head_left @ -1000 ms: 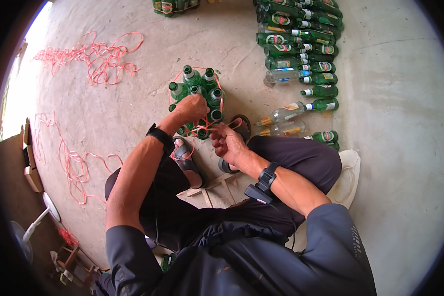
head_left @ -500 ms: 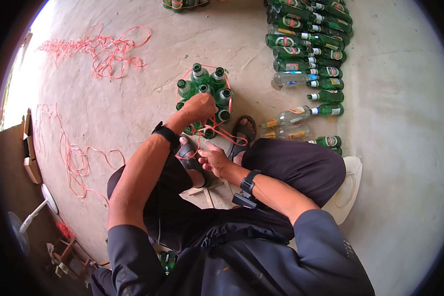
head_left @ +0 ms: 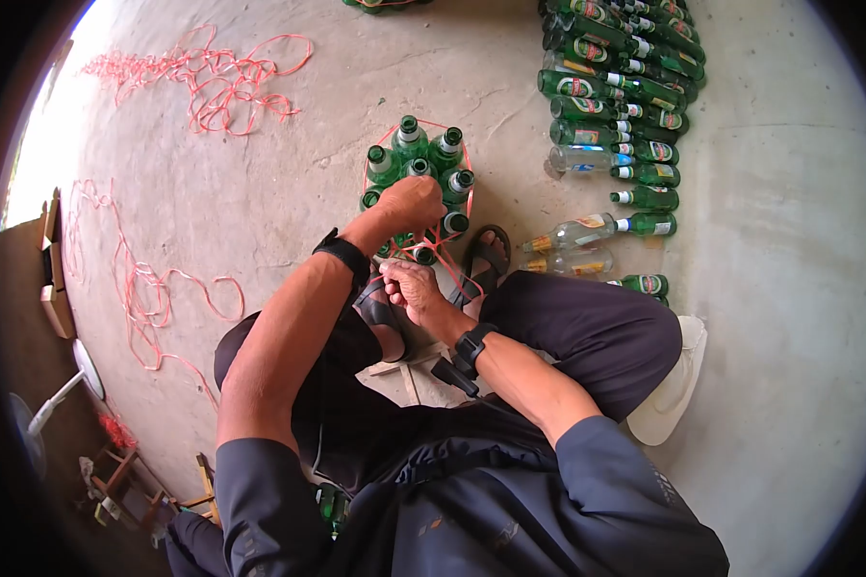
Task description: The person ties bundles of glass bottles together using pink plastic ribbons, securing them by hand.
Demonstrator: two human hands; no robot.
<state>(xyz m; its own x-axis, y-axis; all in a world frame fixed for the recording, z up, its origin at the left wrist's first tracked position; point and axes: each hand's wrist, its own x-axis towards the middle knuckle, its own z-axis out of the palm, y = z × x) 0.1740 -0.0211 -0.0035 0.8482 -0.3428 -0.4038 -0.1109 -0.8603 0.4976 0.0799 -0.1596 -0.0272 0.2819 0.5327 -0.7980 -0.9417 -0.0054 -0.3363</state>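
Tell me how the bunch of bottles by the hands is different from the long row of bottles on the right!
The bunch of bottles stands upright, but the row of bottles lies sideways. Pink string goes around the bunch of bottles; none shows around the row of bottles. The bunch of bottles looks all green; the row of bottles includes clear ones. Both have green bottles.

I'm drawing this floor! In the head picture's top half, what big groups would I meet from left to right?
Tangled pink string → tied bundle of standing bottles → rows of lying bottles.
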